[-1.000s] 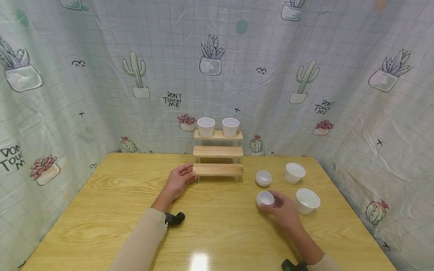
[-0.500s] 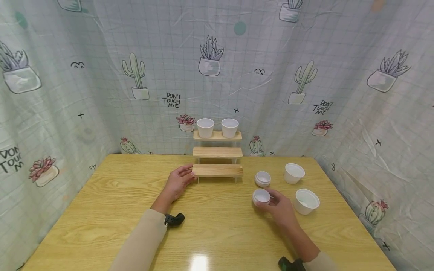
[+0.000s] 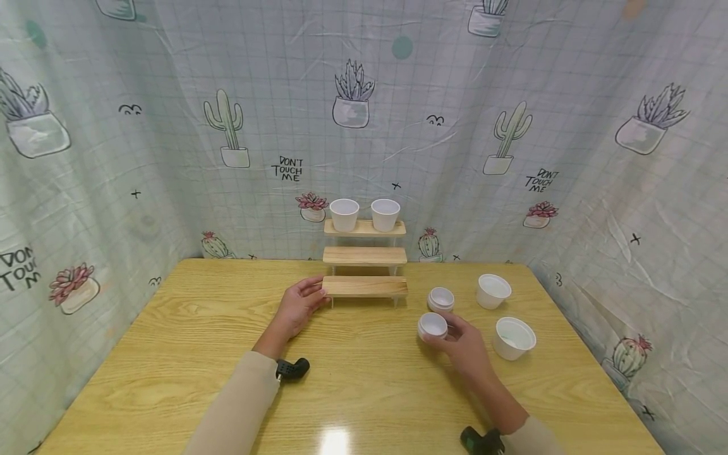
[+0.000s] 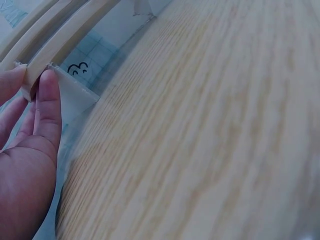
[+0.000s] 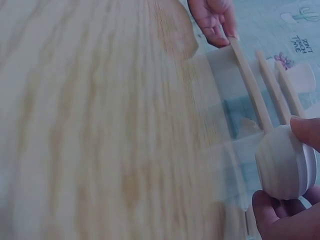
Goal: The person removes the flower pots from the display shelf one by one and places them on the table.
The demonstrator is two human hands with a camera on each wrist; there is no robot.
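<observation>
In the head view my left hand [image 3: 296, 308] is at the left end of the lowest board of a three-step wooden display stand [image 3: 365, 286] with clear side supports. The left wrist view shows thumb and fingers pinching that board's end [image 4: 42, 62]. My right hand [image 3: 467, 349] grips a small white round bowl [image 3: 432, 325] by its side, to the right of the stand and in front of it. In the right wrist view the bowl [image 5: 282, 162] is raised off the wood, thumb on one side and fingers on the other. Part of the right palm is cut off there.
Two white cups, a left one [image 3: 344, 216] and a right one [image 3: 385, 216], stand on the top step. A second small bowl [image 3: 440, 299] sits just behind the held one. Farther right are two larger white tubs, one at the back [image 3: 493, 292] and one nearer [image 3: 514, 339]. A patterned curtain [image 3: 364, 145] hangs behind.
My right hand has carried the small bowl leftward and slightly away from me, nearer the stand. The left hand keeps its place on the lowest board.
</observation>
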